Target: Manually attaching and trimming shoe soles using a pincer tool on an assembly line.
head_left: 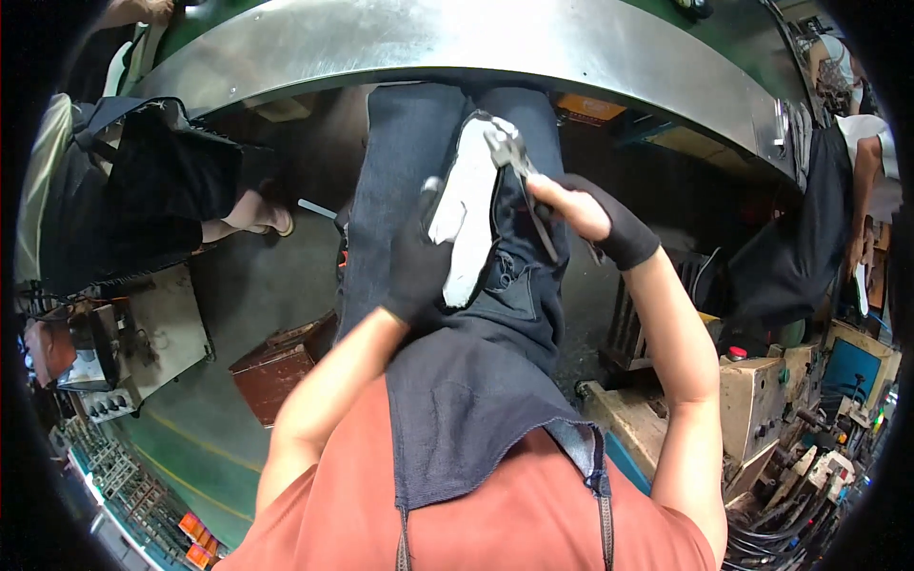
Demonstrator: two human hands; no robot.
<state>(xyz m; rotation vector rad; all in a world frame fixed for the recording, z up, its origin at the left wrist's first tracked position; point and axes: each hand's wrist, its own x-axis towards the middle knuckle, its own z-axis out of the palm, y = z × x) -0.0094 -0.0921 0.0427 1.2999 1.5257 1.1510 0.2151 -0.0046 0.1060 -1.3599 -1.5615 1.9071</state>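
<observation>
The white shoe-shaped piece (470, 233) lies along the lap (405, 143). The left hand (419, 265) clasps its left side, best kept firm; the right hand (595, 214) grips pincers (508, 152), best squared to the edge.

Workpiece (471, 205) lengthwise on sitter's lap (405, 152), far end by the knee edge. Left grip (417, 252) at its left, right grip (605, 217) right, hand tool (509, 150) over far end. Worktop (409, 38) beyond; case (284, 369) left on floor (290, 255).
</observation>
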